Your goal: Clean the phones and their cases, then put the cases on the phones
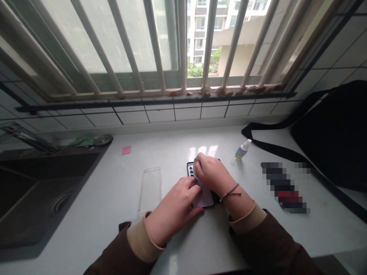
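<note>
**Two hands on a phone at the counter**

Far left, the dark sink (43,183) sits sunk into the pale counter (114,229), the tap (25,137) angled over it. Behind its corner lie a crumpled green rag (82,142) and a round metal plug (102,140). A pink note (126,150) lies flat a little further along.

Moving in: a clear phone case (150,189) lies empty, just left of the action.

Now the centre. The left hand (174,208) is unclenched, fingers spread flat and pressing on the near end of the phone (205,199). The phone lies back-up on the counter, directly in front of the person, lenses at its far end. The right hand (213,175) is curled around a grey cloth (196,162), bunched against the camera corner.

My read: that phone is light, stiff and slick. Out of its case on a glossy top, it looks likely to skate unless pinned. The long edges look the safest place to grip, keeping off the lenses. The cloth is soft and will bunch anywhere.

To the right, well apart, a small spray bottle (242,149) lies tipped over. Beyond it lies a blurred object I cannot make out, then a black bag (335,137) with its strap trailing across the counter.
</note>
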The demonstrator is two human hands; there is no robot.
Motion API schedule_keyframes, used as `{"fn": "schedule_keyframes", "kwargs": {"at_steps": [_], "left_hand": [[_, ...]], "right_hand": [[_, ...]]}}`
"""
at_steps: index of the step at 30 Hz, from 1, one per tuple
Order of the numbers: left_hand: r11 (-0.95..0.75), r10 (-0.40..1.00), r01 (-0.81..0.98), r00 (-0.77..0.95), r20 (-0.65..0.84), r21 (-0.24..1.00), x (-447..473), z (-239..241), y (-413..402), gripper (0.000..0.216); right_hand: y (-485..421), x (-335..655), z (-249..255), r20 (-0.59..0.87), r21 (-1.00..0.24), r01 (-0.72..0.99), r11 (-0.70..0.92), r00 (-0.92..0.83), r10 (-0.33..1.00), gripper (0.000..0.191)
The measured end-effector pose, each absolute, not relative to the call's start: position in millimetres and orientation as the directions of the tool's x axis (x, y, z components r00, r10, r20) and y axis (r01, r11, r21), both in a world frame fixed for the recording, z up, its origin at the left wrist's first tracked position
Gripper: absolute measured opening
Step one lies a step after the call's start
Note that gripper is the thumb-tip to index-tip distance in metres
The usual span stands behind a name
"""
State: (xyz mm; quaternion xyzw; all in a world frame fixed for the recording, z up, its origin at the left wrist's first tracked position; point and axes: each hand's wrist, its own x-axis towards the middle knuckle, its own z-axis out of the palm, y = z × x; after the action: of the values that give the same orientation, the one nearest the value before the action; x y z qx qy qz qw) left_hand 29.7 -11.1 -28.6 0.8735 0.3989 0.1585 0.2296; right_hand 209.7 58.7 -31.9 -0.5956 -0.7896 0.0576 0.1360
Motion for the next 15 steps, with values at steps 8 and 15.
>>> {"fn": "schedule_keyframes", "kwargs": {"at_steps": [8,15], "left_hand": [[-0.566,0.780,0.637,0.619,0.090,0.524,29.3,-28.9,-11.7,0.041],[-0.593,0.774,0.647,0.622,0.118,0.480,29.8,-27.4,-11.4,0.052]], "right_hand": [[59.0,207.3,-43.5,0.146,-0.265,0.912,0.314,-0.283,0.948,0.023],[61.9,207.6,-50.1,0.249,-0.244,0.915,0.323,-0.263,0.932,0.026]]}}
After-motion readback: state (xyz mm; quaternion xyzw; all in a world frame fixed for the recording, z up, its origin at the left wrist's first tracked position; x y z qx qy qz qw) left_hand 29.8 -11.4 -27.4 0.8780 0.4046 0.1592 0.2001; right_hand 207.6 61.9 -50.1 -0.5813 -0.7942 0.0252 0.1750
